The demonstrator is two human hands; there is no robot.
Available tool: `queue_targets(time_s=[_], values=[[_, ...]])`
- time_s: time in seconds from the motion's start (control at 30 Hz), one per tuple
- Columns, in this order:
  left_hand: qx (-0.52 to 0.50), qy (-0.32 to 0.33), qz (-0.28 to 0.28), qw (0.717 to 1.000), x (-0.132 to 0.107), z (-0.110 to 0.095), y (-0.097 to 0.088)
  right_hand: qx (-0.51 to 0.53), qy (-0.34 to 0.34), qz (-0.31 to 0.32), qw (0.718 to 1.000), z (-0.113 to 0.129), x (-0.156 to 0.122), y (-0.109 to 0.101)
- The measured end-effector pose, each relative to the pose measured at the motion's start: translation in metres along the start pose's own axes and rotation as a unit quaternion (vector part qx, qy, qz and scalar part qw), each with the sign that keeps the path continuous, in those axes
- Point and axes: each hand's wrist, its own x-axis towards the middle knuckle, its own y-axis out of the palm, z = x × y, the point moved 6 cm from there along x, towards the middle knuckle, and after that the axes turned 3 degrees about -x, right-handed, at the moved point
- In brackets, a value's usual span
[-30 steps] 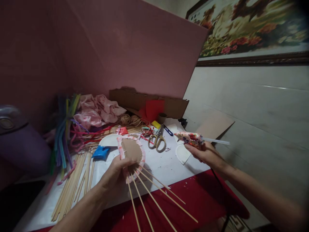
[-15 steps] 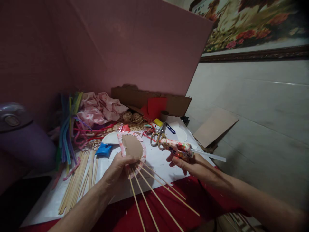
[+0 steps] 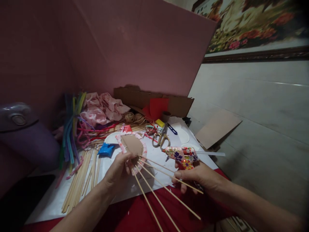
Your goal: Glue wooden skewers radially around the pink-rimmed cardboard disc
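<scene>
Taking the cardboard piece as the dial's centre, I see thin, smooth wooden sticks fan from it between four and five o'clock, over the red tabletop. The cardboard is flat and rounded, its edge wrapped in gathered pink patterned fabric. At seven o'clock the left hand pinches it, thumb on top. At four the right hand has its fingers curled round the grip of a flower-patterned glue gun, whose nozzle points to nine; a translucent glue stick juts from its rear.

Loose wooden sticks lie at eight on white paper. At nine sits a glossy blue packet, its contents hidden; farther out are fuzzy coloured stems. Gold-handled scissors rest between two and three, just beside a clear packet with small coloured bits, too blurred to name.

Beyond, at two, stands a small brown cup, its inside unreadable. Rough twine balls sit at twelve, crumpled pink satiny cloth at eleven.
</scene>
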Motion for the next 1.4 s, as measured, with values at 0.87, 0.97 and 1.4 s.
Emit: queue_targets(time_s=[0.87,0.97,1.4], values=[[0.044,0.008,0.021,0.999,-0.006,0.003,0.01,-0.145,-0.069,-0.057,0.985,-0.007,0.005,-0.015],[0.054,0.019,0.017,0.998,-0.006,0.001,0.009,-0.15,-0.08,-0.053,0.984,-0.014,0.008,-0.016],[0.064,0.032,0.018,0.997,-0.003,0.002,0.006,-0.152,-0.082,-0.038,0.984,-0.011,0.007,-0.01]])
